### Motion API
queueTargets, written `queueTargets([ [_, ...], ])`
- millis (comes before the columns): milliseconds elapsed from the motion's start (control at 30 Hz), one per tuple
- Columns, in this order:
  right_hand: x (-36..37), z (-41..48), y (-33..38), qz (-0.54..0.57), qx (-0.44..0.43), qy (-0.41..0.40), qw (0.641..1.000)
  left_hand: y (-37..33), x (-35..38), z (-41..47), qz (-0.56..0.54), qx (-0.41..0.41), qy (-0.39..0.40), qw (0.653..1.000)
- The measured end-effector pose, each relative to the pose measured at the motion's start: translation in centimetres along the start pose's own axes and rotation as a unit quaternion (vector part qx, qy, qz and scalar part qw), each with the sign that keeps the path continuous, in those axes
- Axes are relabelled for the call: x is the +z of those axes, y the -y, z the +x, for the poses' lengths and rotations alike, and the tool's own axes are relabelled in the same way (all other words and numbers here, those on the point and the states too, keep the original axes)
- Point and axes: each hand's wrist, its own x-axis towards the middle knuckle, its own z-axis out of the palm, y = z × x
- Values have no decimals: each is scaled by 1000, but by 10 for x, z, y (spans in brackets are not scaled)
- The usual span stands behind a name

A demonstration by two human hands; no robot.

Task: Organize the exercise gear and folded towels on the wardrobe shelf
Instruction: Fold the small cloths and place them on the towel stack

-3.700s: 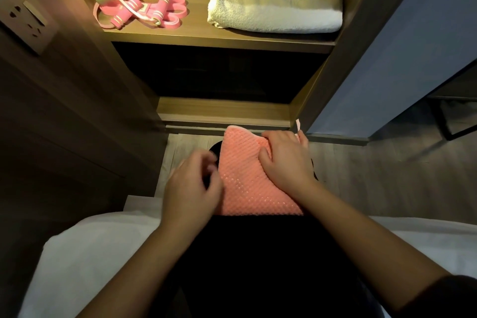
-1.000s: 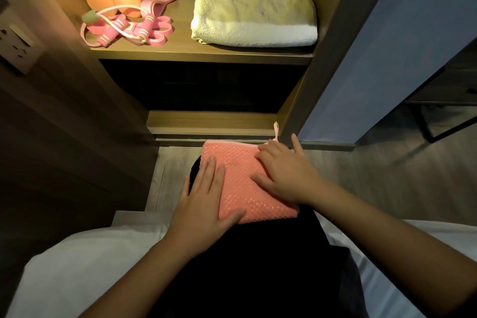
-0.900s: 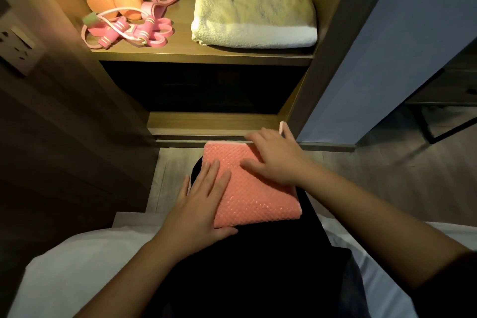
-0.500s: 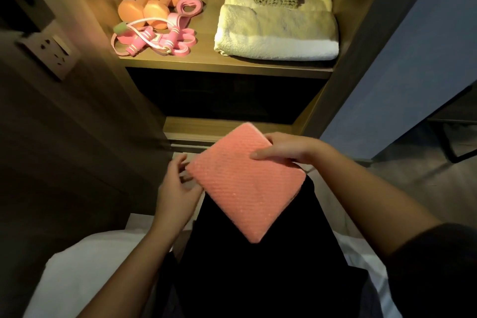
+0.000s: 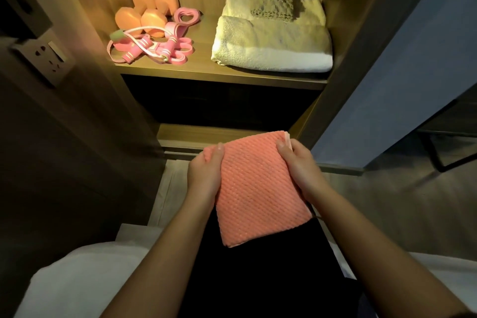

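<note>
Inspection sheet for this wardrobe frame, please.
surface: wooden shelf, lit, gear left, towels right
job's things: orange dumbbells and tangled pink bands on shelf; cream towels stacked, knit cloth on top; folded pink towel in hand, not yet on shelf
clutter: nothing seen
grippers: left hand and right hand grip the pink towel's side edges
cables: nothing seen
surroundings: wall socket left, blue-grey panel right, white bedding below

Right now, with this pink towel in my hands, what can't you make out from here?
Head view, the only one:
1. Fingers of the left hand and right hand: under the pink towel; only thumbs show.
2. Compartment below the shelf: too dark to read.
3. Dumbbells: partly covered by the tangled pink bands.
</note>
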Motion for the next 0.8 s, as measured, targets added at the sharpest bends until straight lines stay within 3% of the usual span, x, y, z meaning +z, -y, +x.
queueTargets([
  [133, 8, -4, -5, -1, -37, -83, 996, -6, 6, 8, -23, 21, -59, 998],
  [233, 7, -1, -4, 10, -26, -118, 993, -14, 3, 5, -120, -78, 63, 988],
  [300, 2, 0, -5, 27, -16, -136, 990, -9, 3, 2, -101, -123, 161, 974],
  [367, -1, 1, -7, -5, -16, -140, 990, 0, 8, 1, 7, -84, 154, 985],
  [433, -1, 3, -11, -55, -25, -150, 987, 8, 15, 2, 109, 17, 81, 991],
  [500, -2, 4, -15, -62, -11, -153, 986, 8, 20, 1, 114, 72, 48, 990],
  [567, -5, 5, -17, -51, 15, -139, 989, 9, 18, 4, 61, 39, 61, 995],
  [633, -9, 5, -14, -12, 55, -123, 991, 6, 11, 3, -28, -77, 127, 989],
  [700, -17, 3, -7, 128, 145, -59, 979, 8, 7, -2, -90, -147, 186, 967],
  [800, -32, -4, -5, 284, 231, 92, 926, 11, 5, -2, -136, -124, 148, 972],
])
